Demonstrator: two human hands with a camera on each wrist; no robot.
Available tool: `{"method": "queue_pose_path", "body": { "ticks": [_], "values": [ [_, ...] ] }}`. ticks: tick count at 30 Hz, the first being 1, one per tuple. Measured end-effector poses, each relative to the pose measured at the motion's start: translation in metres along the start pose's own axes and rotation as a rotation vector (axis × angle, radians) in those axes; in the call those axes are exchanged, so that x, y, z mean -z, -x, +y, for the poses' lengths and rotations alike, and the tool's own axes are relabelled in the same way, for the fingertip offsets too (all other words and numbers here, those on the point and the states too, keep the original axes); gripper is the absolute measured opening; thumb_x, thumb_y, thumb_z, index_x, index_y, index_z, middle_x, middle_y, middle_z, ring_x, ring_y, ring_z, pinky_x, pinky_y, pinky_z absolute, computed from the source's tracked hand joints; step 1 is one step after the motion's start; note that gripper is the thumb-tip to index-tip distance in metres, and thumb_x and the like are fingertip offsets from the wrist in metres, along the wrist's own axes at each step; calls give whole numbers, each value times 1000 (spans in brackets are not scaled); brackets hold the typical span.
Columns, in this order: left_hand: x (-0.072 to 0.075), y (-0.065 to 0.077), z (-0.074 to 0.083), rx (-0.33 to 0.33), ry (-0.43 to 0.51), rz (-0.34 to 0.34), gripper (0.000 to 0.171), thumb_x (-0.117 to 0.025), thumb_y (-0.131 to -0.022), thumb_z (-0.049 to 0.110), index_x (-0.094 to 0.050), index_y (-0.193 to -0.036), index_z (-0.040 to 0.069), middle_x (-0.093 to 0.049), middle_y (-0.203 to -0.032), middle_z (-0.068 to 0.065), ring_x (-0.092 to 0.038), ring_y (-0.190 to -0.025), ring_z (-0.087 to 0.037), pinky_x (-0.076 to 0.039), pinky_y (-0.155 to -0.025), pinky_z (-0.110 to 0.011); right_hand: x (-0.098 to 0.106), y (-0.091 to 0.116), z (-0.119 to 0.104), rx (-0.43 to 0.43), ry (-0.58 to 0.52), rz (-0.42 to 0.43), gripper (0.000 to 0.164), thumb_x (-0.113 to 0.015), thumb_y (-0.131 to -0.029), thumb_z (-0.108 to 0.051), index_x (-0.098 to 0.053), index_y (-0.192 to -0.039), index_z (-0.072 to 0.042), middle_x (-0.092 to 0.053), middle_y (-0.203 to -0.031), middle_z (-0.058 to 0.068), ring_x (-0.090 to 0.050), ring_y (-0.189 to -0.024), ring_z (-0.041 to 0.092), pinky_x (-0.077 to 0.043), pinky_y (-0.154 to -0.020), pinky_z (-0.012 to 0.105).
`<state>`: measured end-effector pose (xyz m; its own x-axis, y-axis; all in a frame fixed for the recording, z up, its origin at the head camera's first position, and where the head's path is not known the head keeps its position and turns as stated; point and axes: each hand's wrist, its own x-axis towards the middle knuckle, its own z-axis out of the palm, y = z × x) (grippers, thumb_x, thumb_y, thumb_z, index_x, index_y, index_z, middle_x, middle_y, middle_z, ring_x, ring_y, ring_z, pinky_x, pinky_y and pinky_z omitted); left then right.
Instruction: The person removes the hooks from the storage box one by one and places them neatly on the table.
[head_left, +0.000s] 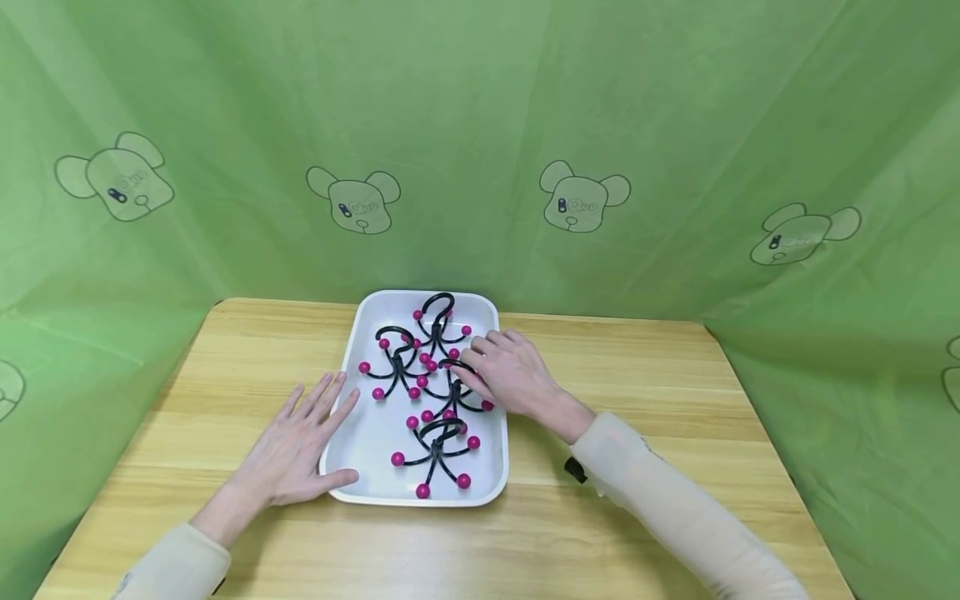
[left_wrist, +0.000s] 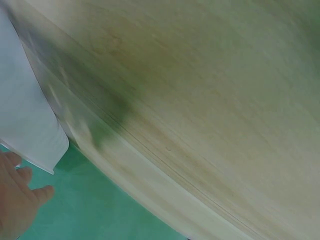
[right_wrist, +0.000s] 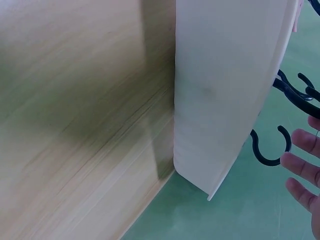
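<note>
A white tray [head_left: 360,483] holds several black hook hangers whose curved arms end in pink balls. My right hand [head_left: 510,375] reaches over the tray's right rim, thumb and fingers pinching the curved top of the middle-right hanger [head_left: 454,392]. In the right wrist view, that hand's fingers [right_wrist: 305,167] show at the right edge beside black hooks. My left hand [head_left: 292,450] lies spread at the tray's left side, fingers straight and thumb across the rim. Other hangers stand at the back [head_left: 437,332], left [head_left: 397,362] and front [head_left: 437,450] of the tray.
The tray stands on a light wooden table [head_left: 637,517], near its back edge. Green cloth [head_left: 480,100] with mouse-head drawings hangs behind and at both sides. A small black object [head_left: 575,469] shows beneath the right sleeve.
</note>
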<state>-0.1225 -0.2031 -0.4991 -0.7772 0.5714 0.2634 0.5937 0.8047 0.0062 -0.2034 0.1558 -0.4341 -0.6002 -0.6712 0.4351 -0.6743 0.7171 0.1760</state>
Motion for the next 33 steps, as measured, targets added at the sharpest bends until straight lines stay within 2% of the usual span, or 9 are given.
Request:
{"method": "queue_pose_path", "body": {
  "ticks": [10, 17, 28, 33],
  "values": [
    [0, 0, 0, 9, 3, -31, 109, -64, -82, 77, -38, -164, 10, -28, -174, -20, -32, -160, -42, -32, -127, -67, 4, -2, 1, 14, 17, -12, 27, -64, -103, -44, -76, -93, -22, -77, -95, -2, -70, -86, 19, -60, -83, 36],
    [-1, 0, 0, 3, 8, -4, 109, -66, -81, 77, -39, -163, 10, -31, -173, -21, -35, -158, -43, -33, -125, -67, 11, -5, 4, 25, 19, 26, 24, -69, -100, -42, -74, -89, -21, -77, -91, -1, -71, -84, 20, -61, -80, 36],
    [-1, 0, -1, 4, 4, -8, 109, -65, -81, 77, -38, -164, 11, -30, -173, -20, -34, -158, -42, -33, -125, -67, 21, -8, 10, 42, 37, 65, 25, -69, -99, -42, -73, -90, -20, -75, -88, -2, -74, -87, 23, -63, -93, 42],
    [-1, 0, 0, 3, 6, 2, 109, -66, -81, 77, -40, -163, 11, -32, -173, -21, -36, -157, -43, -35, -125, -67, 28, -9, 15, 50, 42, 107, 24, -69, -99, -42, -74, -94, -19, -75, -90, -1, -73, -87, 23, -61, -84, 39]
  ]
}}
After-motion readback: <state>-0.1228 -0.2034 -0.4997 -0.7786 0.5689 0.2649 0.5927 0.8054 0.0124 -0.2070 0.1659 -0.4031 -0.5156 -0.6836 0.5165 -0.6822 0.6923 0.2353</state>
